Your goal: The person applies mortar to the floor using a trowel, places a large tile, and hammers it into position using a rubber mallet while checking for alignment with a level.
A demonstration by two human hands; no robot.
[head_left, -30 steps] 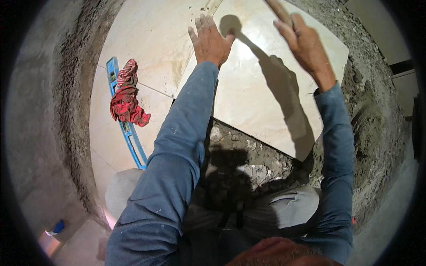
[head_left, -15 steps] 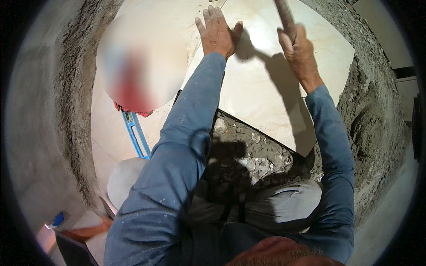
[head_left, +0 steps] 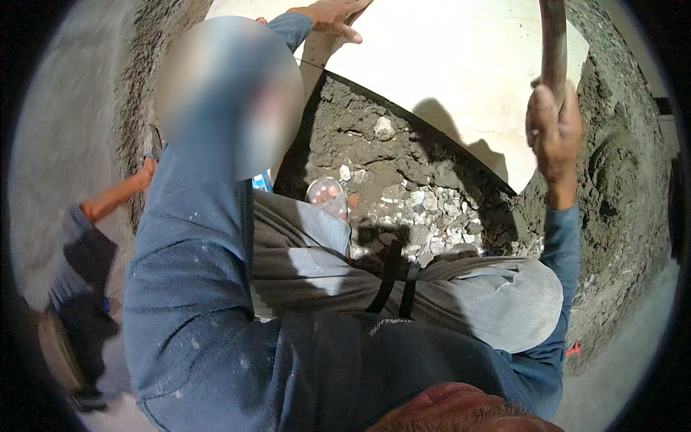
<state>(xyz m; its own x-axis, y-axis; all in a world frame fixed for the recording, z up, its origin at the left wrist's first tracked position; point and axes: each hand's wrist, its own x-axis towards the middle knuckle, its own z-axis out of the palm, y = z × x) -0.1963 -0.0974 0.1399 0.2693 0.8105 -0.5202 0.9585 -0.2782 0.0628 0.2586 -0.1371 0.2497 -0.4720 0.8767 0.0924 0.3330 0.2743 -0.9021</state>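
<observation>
My left hand (head_left: 333, 16) lies on the large cream tile (head_left: 446, 65) at the upper edge, thumb apart and fingers stretched out. It holds nothing. Over the tile's right side, my right hand (head_left: 556, 137) grips a brown tool handle (head_left: 553, 50) that points away from me. The tool's far end is out of the picture. In front of the tile's near edge lies a bed of grey mortar (head_left: 360, 119) with pale stone chips (head_left: 432, 216). A blue spirit level (head_left: 262, 181) shows only as a small piece beside my left arm.
Rough mortar (head_left: 612, 165) runs along the right side. At the left, another person's hand (head_left: 150, 167) reaches in beside a trowel-like blade (head_left: 155, 140). My bare foot (head_left: 329, 194) rests at the mortar bed's near-left side. A round blurred patch hides part of the upper left.
The view has shifted, showing more mortar bed. My left hand now sits further left, my right hand with the handle further right. The other person's arm at the left shows higher up.
</observation>
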